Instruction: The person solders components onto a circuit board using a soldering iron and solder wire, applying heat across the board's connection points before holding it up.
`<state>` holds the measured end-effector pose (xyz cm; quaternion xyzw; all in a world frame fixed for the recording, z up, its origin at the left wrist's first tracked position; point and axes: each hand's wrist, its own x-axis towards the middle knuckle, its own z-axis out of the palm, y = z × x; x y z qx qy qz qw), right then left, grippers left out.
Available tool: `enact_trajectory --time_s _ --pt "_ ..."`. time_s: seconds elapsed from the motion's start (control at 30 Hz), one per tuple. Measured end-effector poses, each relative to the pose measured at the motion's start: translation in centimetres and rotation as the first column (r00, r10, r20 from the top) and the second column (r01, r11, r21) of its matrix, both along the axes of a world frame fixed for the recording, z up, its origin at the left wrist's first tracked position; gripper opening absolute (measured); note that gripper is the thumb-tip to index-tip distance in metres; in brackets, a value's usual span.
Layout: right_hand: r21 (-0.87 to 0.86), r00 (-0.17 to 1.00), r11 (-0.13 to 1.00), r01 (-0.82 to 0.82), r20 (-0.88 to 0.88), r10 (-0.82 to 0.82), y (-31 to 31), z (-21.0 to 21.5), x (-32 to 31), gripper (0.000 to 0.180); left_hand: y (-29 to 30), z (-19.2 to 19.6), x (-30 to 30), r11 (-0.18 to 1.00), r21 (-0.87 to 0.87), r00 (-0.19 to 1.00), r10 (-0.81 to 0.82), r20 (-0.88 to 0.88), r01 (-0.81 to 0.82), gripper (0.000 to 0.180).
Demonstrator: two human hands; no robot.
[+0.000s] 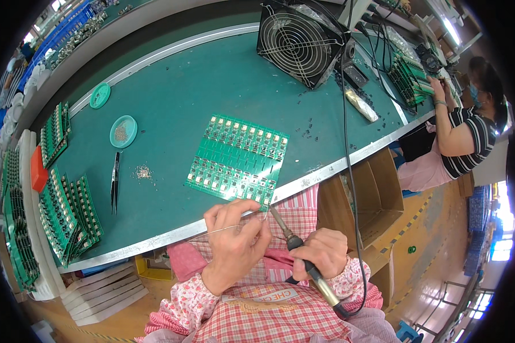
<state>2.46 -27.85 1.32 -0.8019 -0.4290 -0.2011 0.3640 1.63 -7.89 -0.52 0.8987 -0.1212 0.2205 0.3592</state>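
A green panel of small circuit boards (238, 160) lies on the green bench near its front edge. My left hand (236, 243) pinches a thin solder wire (220, 230) that runs out to the left, with its fingertips just below the panel's near edge. My right hand (325, 251) grips a soldering iron (296, 247) by its black handle. The iron's tip points up toward the panel's lower right corner, close to the wire's end.
Tweezers (115, 182), a small pile of loose parts (143, 172) and two teal dishes (123, 131) lie left of the panel. Stacks of green boards (68, 214) stand at the left. A black fan (298, 43) stands behind. Another person (466, 137) works at the right.
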Motion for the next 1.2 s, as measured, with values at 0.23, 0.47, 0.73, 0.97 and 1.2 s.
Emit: enact_trajectory --time_s 0.23,0.47,0.73,0.97,1.2 --pt "0.176 0.989 0.984 0.020 -0.150 0.007 -0.5 0.2 0.2 0.014 0.3 0.2 -0.1 1.000 -0.016 1.000 -0.027 0.000 0.027 0.021" --pt "0.403 0.844 0.850 0.339 -0.529 -0.087 -0.9 -0.1 -0.7 0.008 0.2 0.1 -0.1 1.000 -0.019 1.000 -0.022 0.005 0.022 0.019" --pt "0.483 0.692 0.736 0.474 -0.721 0.027 -0.6 -0.4 -0.4 0.014 0.2 0.3 0.0 0.999 -0.030 1.000 -0.016 -0.006 0.016 0.016" --pt "0.413 0.704 0.797 0.441 -0.710 -0.022 -0.6 0.1 -0.3 0.014 0.1 0.2 0.2 1.000 -0.024 1.000 -0.007 -0.014 0.006 0.016" --pt "0.420 0.836 0.850 0.317 -0.547 -0.041 -0.3 -1.0 -0.2 0.009 -0.2 0.4 0.3 1.000 0.000 1.000 0.013 -0.017 -0.013 0.017"
